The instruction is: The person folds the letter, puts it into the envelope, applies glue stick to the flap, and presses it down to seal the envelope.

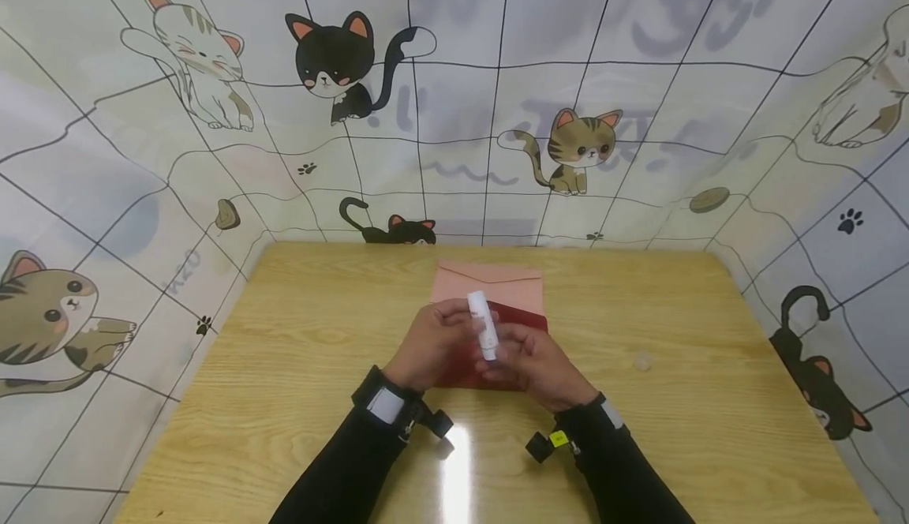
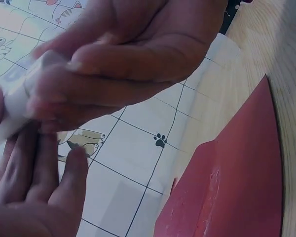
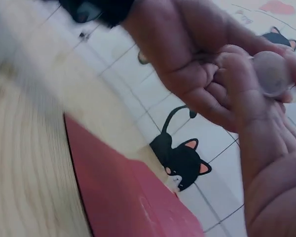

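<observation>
Backdrop: White cloth (image 1: 454, 114) is printed with dark grid lines, paw prints and cartoon cats; the rear and both sides of the table are enclosed by it.
Worktop: A pale wooden worktop (image 1: 234, 429) is seen from above, its near part lit by a bright streak of reflected light.
White tube: One small white tube (image 1: 483, 325) is held up in the air, tilted, above the middle of the worktop; its print is too small to be read.
Left hand: The tube's upper part is pinched by the fingers of the left hand (image 1: 436, 342).
Right hand: Its lower end is gripped between thumb and finger of the right hand (image 1: 540, 366), so both hands are brought together on the one tube.
Envelopes: Below the hands lies a dark red envelope (image 2: 246, 173), marked with glossy streaks; a pink envelope (image 1: 490, 278) is partly covered by it, towards the far edge.
Right side: A small, pale round object (image 1: 642, 361) is placed well apart from the envelopes, towards the right edge.
Wrists: Black sleeves (image 1: 334, 461) are worn, with dark straps (image 1: 387, 406) fastened over them.
</observation>
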